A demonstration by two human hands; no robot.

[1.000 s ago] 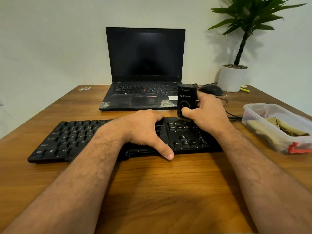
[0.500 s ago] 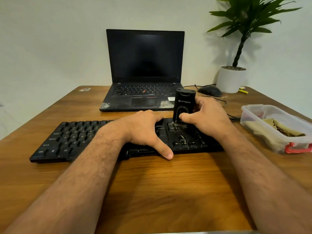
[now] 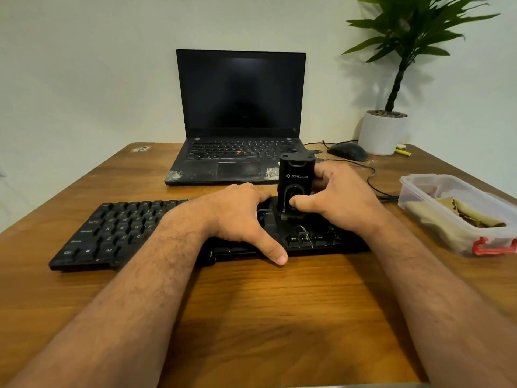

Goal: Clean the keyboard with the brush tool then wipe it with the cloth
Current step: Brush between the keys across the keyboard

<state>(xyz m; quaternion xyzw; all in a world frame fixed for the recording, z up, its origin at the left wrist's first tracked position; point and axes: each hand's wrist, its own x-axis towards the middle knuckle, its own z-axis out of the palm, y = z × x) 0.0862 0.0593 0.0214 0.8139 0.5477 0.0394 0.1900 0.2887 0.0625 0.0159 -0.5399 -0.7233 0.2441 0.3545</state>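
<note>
Head view: one wide-angle picture; places are given relative to the keyboard (image 3: 140,231).
Keyboard: black, lying across the wooden table (image 3: 251,317), cable leading off its right end.
Brush tool (image 3: 296,186): black block standing upright, bristle end down on the keys right of the Enter key.
Cloth (image 3: 458,212): folded, beige, inside the clear plastic container (image 3: 414,182) right of the keyboard, well apart from both hands.
Progress: judged to be mid-brushing; right key section under treatment. How much has been brushed cannot be told. The cloth lies in its box, so wiping seems not yet begun.
Right hand (image 3: 341,200): fingers curled round the brush tool, thumb pressed on its front face; forearm comes in from the lower right.
Left hand (image 3: 240,217): flat and relaxed on the keyboard's middle, thumb spread over the front edge onto the table, holding nothing; apparently steadying it.
Behind the keyboard: open laptop (image 3: 240,107), dark screen; mouse (image 3: 348,151); potted plant (image 3: 383,133).
</note>
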